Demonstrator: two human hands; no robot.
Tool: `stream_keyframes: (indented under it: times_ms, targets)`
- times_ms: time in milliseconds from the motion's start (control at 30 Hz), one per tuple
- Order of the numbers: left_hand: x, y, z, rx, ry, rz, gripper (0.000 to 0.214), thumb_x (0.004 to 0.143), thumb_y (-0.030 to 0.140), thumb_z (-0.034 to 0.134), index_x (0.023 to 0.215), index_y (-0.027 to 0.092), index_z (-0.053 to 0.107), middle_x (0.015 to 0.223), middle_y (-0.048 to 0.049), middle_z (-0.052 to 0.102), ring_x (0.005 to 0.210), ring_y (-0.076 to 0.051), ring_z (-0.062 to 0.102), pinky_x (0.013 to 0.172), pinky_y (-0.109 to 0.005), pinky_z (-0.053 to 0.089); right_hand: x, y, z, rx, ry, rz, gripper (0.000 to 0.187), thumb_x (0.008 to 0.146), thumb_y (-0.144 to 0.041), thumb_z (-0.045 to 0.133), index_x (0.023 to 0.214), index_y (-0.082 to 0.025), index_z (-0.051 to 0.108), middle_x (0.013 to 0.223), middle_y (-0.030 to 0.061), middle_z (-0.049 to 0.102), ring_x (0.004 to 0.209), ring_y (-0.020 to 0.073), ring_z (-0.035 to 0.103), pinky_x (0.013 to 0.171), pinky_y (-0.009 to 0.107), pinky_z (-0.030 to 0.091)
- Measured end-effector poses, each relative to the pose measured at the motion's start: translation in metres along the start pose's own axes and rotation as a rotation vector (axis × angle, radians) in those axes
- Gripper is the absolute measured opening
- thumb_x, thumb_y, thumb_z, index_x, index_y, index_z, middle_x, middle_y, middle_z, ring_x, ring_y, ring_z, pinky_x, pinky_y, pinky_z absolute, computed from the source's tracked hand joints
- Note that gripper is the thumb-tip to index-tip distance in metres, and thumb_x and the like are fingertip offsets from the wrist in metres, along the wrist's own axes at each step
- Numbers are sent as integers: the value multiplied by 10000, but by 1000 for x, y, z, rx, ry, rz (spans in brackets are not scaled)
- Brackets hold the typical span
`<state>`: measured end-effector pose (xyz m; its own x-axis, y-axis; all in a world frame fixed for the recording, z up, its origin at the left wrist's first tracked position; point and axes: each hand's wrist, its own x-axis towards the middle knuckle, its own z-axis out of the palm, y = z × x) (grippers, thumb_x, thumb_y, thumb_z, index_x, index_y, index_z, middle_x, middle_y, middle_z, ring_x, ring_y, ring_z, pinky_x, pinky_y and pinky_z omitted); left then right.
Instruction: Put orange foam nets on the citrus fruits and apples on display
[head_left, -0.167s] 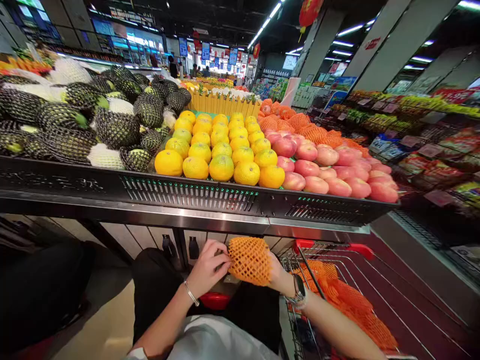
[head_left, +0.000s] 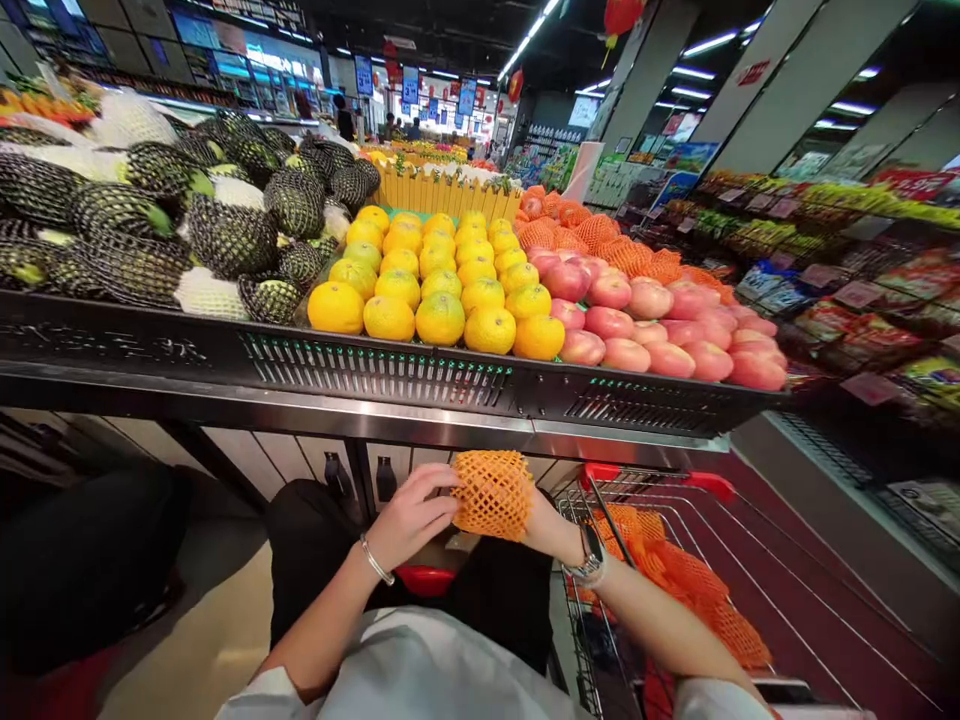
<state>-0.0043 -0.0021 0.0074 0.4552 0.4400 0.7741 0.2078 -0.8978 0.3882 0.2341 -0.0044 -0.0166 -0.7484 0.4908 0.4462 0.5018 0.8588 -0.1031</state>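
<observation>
Both hands hold a round fruit wrapped in an orange foam net just below the front edge of the fruit stand. My left hand curls its fingers against the net's left side. My right hand cups the net from behind on the right; its fingers are mostly hidden by the net. A bracelet sits on the left wrist and a watch on the right.
A wire shopping cart with a red handle and several orange nets inside stands at the right. The stand holds net-wrapped dark fruit, yellow citrus and pink apples. Shelves line the right aisle.
Both hands and the netted fruit sit slightly higher and further left in the picture; the view has tilted down a little. The grip looks the same.
</observation>
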Motion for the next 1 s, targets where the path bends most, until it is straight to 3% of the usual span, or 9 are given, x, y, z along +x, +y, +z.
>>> stream_keyframes:
  times_ms: [100, 200, 400, 500, 667, 767, 867, 933, 1000]
  targets:
    - [2, 4, 2, -134, -9, 73, 117, 900, 122, 528, 893, 162, 637, 855, -73, 661, 875, -163, 622, 782, -290, 548, 2, -7, -10, 67, 132, -59, 520, 983, -346, 424, 1463, -160, 346, 1210, 129, 652, 1177, 224, 579, 1023, 386, 484]
    - [2, 8, 7, -165, -81, 8, 162, 904, 131, 510, 818, 155, 645, 818, -75, 662, 796, -154, 637, 737, -265, 543, 4, -18, -23, 184, 201, -101, 575, 971, -332, 460, 1489, -160, 278, 1234, 124, 641, 1215, 225, 559, 1042, 383, 472]
    - [10, 6, 21, -123, -436, -285, 151, 802, 99, 577, 901, 165, 671, 924, -77, 692, 943, -205, 635, 892, -335, 517, 4, -23, -29, 288, 144, -39, 545, 933, -354, 549, 1429, -197, 389, 1243, 115, 636, 1205, 224, 568, 1044, 382, 462]
    - [9, -1, 29, -117, -493, -414, 287, 722, 41, 581, 969, 158, 669, 1036, -87, 688, 1040, -228, 612, 956, -367, 489, 5, -15, -23, 317, 145, 35, 490, 900, -370, 602, 1349, -207, 488, 1198, 113, 654, 1159, 233, 590, 1023, 403, 471]
    - [-13, -18, 29, -308, -346, -566, 496, 716, 48, 568, 1196, 168, 612, 1229, -99, 647, 1166, -233, 575, 1034, -384, 441, 5, -1, -21, 397, 267, 232, 179, 948, -292, 517, 1011, -209, 663, 902, 69, 693, 869, 200, 634, 814, 362, 546]
    - [-25, -28, 22, -398, -184, -641, 360, 807, 176, 554, 1153, 155, 651, 1213, -113, 667, 1132, -256, 604, 1011, -406, 462, 9, 0, -26, 410, 341, 327, 222, 961, -243, 491, 1153, -221, 601, 983, 74, 675, 912, 186, 624, 807, 336, 537]
    - [-27, -36, 17, -429, -135, -654, 320, 880, 312, 507, 1105, 175, 688, 1191, -108, 685, 1143, -272, 603, 1030, -442, 449, 22, -6, -29, 408, 277, 266, 366, 954, -272, 513, 1317, -237, 485, 1181, 99, 621, 1092, 197, 577, 933, 363, 496]
    - [-23, -42, 17, -466, -115, -651, 343, 846, 350, 578, 1136, 198, 680, 1229, -99, 667, 1186, -282, 579, 1076, -468, 408, 35, -11, -32, 348, 191, 153, 371, 961, -247, 489, 1331, -231, 472, 1174, 97, 627, 1095, 194, 568, 958, 376, 476]
    - [-16, -50, 17, -565, -5, -689, 407, 787, 373, 661, 1160, 208, 667, 1233, -102, 663, 1194, -294, 572, 1095, -494, 391, 48, -13, -36, 260, 164, 60, 362, 967, -176, 426, 1321, -226, 478, 1077, 81, 660, 1014, 186, 589, 935, 389, 475]
